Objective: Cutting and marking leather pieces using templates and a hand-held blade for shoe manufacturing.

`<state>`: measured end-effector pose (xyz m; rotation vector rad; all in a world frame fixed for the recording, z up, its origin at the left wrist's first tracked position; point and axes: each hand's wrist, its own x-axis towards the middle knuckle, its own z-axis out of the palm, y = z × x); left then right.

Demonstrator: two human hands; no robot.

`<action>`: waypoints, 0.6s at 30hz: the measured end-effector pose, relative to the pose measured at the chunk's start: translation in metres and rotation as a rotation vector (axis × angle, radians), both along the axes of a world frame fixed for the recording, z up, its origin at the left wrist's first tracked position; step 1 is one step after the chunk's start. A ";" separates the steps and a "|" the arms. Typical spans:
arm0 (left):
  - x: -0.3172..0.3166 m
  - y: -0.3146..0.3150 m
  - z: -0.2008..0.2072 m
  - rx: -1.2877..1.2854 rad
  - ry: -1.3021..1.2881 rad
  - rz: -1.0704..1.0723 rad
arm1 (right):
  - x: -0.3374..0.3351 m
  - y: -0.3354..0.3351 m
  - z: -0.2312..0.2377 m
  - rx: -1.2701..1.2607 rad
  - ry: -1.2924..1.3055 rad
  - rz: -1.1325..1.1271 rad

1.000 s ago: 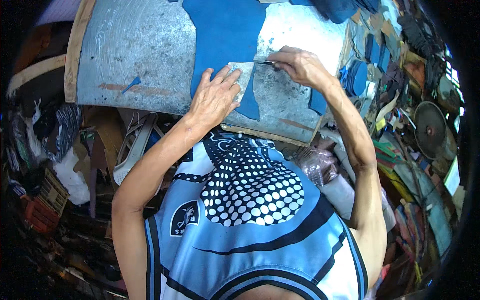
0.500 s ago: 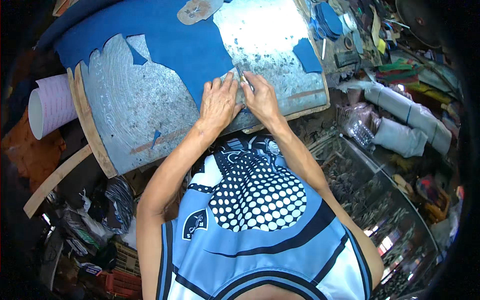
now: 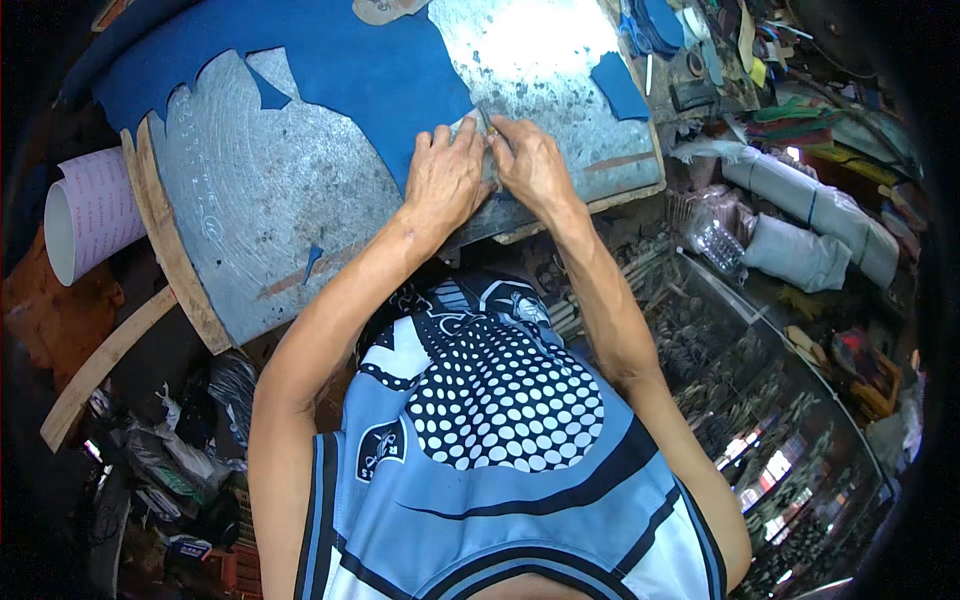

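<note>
A large blue sheet of material (image 3: 385, 75), with cut-out edges, lies over the scratched metal-topped worktable (image 3: 270, 190). My left hand (image 3: 443, 178) rests on the sheet's near right corner, palm down with fingers stretched forward and pressing. Close beside it, my right hand (image 3: 537, 172) is closed around a slim knife (image 3: 488, 121), whose dark blade points away from me near the sheet's right edge. My fingers hide most of its handle. Whatever lies under my left fingertips is mostly covered.
A loose blue piece (image 3: 620, 87) lies right on the table, and a small blue scrap (image 3: 313, 262) near the front edge. A tan sole-shaped piece (image 3: 390, 8) sits on the sheet. Blue-handled scissors (image 3: 635, 38) are at the far right. A paper roll (image 3: 95, 220) stands left.
The view has shifted, so the table and both hands appear slightly higher. Both hands stay close together at the sheet's edge, the right one still gripping the knife.
</note>
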<state>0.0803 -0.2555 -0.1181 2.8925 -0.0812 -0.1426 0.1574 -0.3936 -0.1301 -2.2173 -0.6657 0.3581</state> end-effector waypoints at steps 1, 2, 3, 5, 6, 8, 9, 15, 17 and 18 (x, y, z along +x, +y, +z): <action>0.000 -0.002 -0.001 -0.007 0.010 -0.004 | 0.001 -0.003 0.001 -0.018 -0.005 0.017; 0.003 -0.002 -0.001 -0.005 0.009 -0.005 | 0.001 -0.006 0.002 -0.035 -0.011 0.032; 0.004 -0.003 -0.001 -0.003 0.008 -0.009 | -0.003 -0.010 0.004 -0.025 -0.012 0.015; 0.008 -0.006 -0.001 -0.019 0.032 -0.018 | -0.012 -0.024 0.008 -0.036 0.012 0.005; 0.010 -0.008 -0.002 -0.027 0.046 -0.020 | -0.018 -0.031 0.010 -0.040 0.028 0.004; 0.013 -0.009 -0.004 -0.034 0.041 -0.021 | -0.036 -0.043 0.016 -0.036 0.026 -0.045; 0.013 -0.010 -0.006 -0.031 0.035 -0.015 | -0.046 -0.048 0.019 -0.056 0.082 -0.075; 0.014 -0.011 -0.011 -0.012 0.039 -0.043 | -0.097 -0.062 0.031 -0.118 0.173 -0.224; 0.014 -0.012 -0.013 -0.011 0.035 -0.054 | -0.102 -0.062 0.031 -0.109 0.151 -0.246; 0.014 -0.013 -0.015 -0.019 0.026 -0.058 | -0.104 -0.063 0.031 -0.101 0.132 -0.258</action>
